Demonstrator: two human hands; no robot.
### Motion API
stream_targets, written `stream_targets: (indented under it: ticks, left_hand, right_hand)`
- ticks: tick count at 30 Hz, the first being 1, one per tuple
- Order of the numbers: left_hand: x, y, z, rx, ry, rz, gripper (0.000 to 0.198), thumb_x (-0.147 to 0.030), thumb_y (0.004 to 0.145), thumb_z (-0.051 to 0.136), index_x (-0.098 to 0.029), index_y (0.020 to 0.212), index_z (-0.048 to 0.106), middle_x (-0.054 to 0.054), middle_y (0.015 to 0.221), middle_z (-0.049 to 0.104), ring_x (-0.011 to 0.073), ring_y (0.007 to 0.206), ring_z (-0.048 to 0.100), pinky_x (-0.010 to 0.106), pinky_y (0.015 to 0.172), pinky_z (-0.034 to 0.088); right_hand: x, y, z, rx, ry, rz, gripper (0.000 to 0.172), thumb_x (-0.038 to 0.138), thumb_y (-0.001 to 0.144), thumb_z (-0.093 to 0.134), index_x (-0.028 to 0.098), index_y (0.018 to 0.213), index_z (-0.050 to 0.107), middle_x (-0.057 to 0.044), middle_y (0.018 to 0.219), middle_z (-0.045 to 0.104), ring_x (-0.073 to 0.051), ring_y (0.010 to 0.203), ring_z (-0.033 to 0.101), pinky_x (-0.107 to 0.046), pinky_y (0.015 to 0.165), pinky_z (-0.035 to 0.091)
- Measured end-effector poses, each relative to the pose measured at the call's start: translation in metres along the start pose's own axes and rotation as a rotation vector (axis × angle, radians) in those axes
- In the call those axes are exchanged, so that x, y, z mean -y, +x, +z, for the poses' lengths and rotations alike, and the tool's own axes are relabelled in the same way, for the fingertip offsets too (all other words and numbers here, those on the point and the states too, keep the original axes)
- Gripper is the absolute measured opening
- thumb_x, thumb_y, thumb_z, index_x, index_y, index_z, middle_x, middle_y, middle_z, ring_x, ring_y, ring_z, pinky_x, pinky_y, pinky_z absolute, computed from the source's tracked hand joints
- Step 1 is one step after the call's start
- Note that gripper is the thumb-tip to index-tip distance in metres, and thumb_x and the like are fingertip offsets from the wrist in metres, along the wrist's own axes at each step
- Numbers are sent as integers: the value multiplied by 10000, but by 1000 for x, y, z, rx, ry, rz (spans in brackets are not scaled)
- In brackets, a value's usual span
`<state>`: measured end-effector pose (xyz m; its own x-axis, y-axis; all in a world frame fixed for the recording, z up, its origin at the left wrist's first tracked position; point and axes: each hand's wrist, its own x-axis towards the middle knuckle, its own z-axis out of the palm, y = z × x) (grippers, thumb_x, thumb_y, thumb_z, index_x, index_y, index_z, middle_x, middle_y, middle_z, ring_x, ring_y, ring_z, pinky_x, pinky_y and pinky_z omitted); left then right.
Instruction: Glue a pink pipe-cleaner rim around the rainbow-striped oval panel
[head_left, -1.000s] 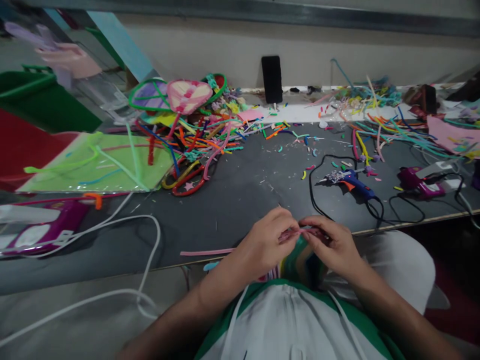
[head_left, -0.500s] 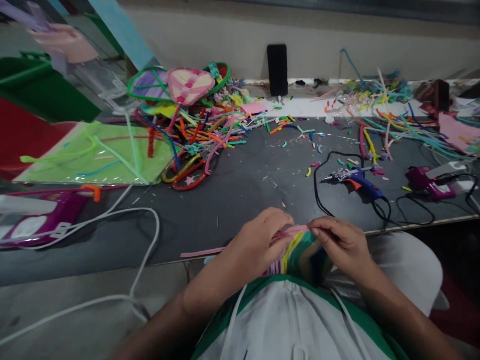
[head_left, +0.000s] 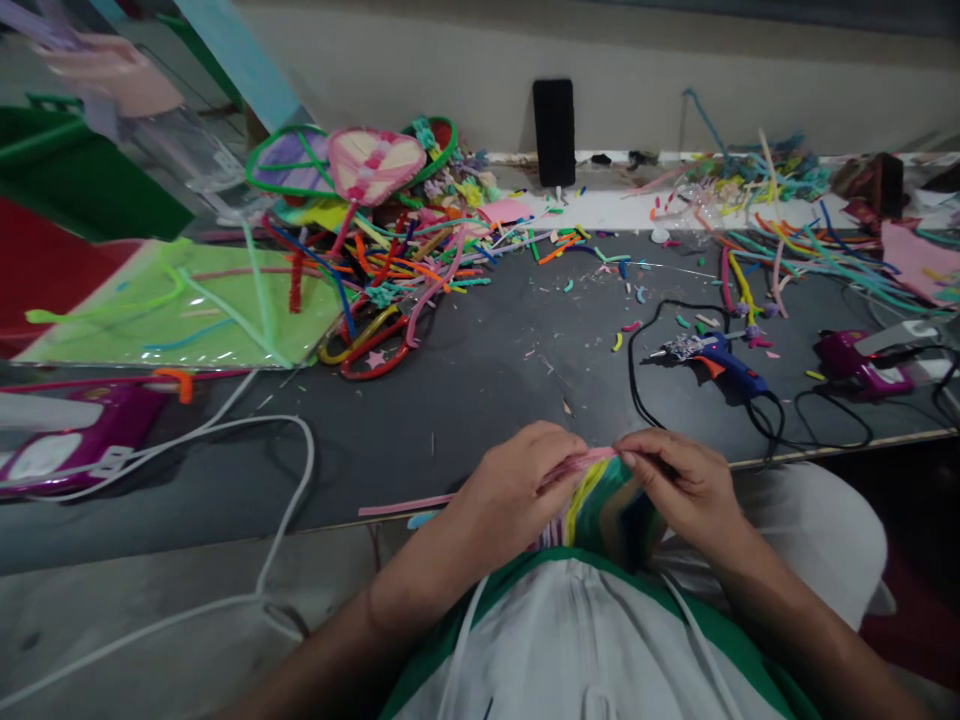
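Observation:
At the table's front edge, my left hand (head_left: 525, 475) is closed with its fingers and thumb around a bundle of pink pipe cleaners (head_left: 598, 457). My right hand (head_left: 682, 478) pinches the other end of the pink bundle between thumb and fingertips. Just below hangs a striped piece (head_left: 592, 505) in yellow, green, tan and dark blue, close against my lap; whether it is joined to the pink bundle I cannot tell. A pink strip (head_left: 405, 505) sticks out on the table edge past my left forearm.
A blue glue gun (head_left: 731, 365) with a black cord lies at right. Red-handled scissors (head_left: 379, 355) and a heap of colourful pipe cleaners (head_left: 420, 260) lie at left. A phone (head_left: 553, 133) leans on the wall. A white cable (head_left: 304, 470) loops over the left edge.
Both hands stay in nearly the same place, still holding the pink bundle. The view has shifted very slightly.

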<state>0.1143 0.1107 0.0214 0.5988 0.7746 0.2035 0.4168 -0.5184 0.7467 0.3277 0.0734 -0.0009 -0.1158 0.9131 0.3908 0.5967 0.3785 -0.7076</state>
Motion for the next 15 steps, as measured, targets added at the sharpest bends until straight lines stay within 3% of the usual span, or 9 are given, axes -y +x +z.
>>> stream_targets:
  ticks: [4, 15]
  left_hand:
    - [0, -1, 1, 8, 46, 2, 131, -225, 937, 489, -184, 926, 613, 36, 922, 638, 144, 894, 598, 265, 803, 470]
    - [6, -2, 1, 6, 221, 166, 175, -212, 952, 447, -171, 1013, 605, 68, 989, 634, 166, 981, 602, 285, 846, 502]
  right_hand:
    - [0, 1, 1, -2, -6, -11, 129, 163, 870, 576, 227, 934, 668, -21, 826, 734, -153, 739, 691, -263, 659, 540]
    - [-2, 0, 3, -1, 13, 9, 143, 162, 870, 560, 222, 926, 678, -19, 816, 729, -154, 730, 688, -255, 656, 532]
